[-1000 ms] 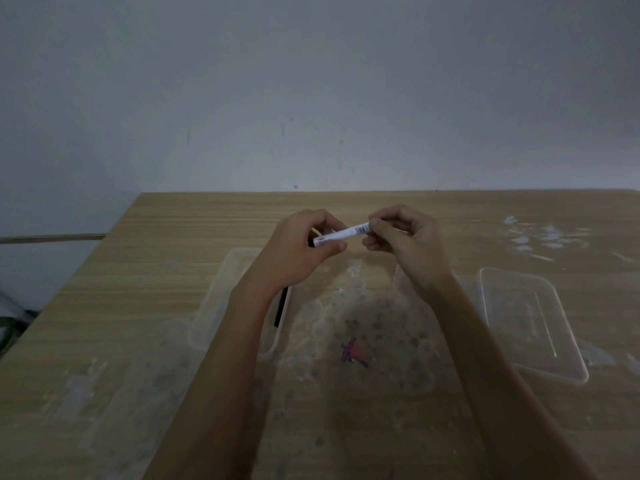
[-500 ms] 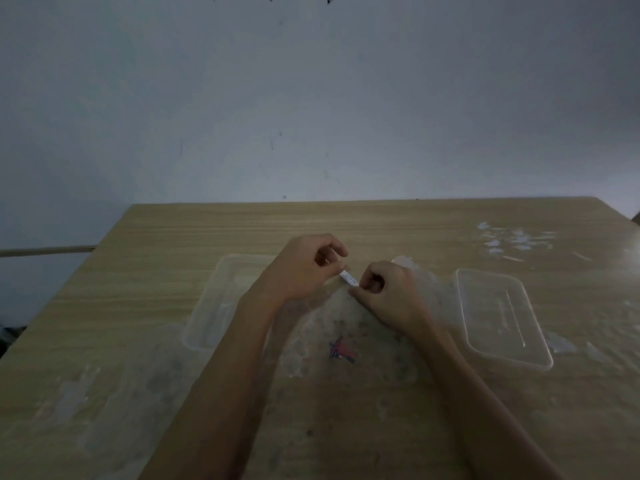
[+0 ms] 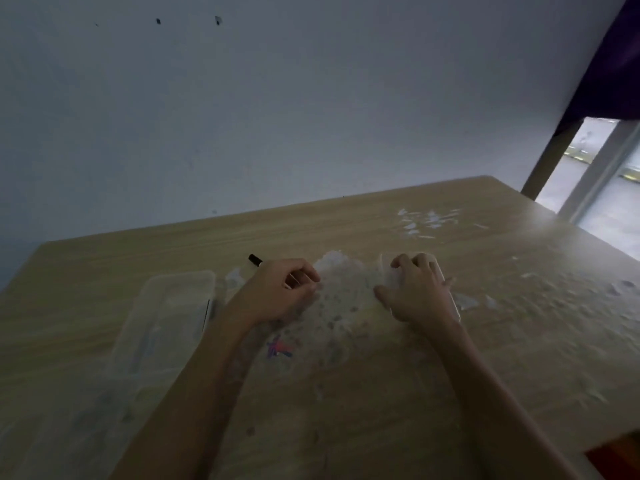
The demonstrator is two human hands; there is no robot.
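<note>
My left hand grips a pen just above the wooden table. Only the pen's black end sticks out past the knuckles. My right hand lies over a clear plastic lid, with fingers bent over its far end and the thumb at its left side. Most of the lid is hidden under the hand. A clear plastic container stands to the left of my left hand, with a dark stick-like thing along its right wall.
A small blue and red scribble marks the table between my forearms. White smears lie at the far right of the top. The table's right edge drops off beside a bright doorway. A plain wall stands behind.
My right hand has let go of the pen and moved right onto the clear lid. The left hand keeps the pen and has dropped toward the table. The camera has swung right.
</note>
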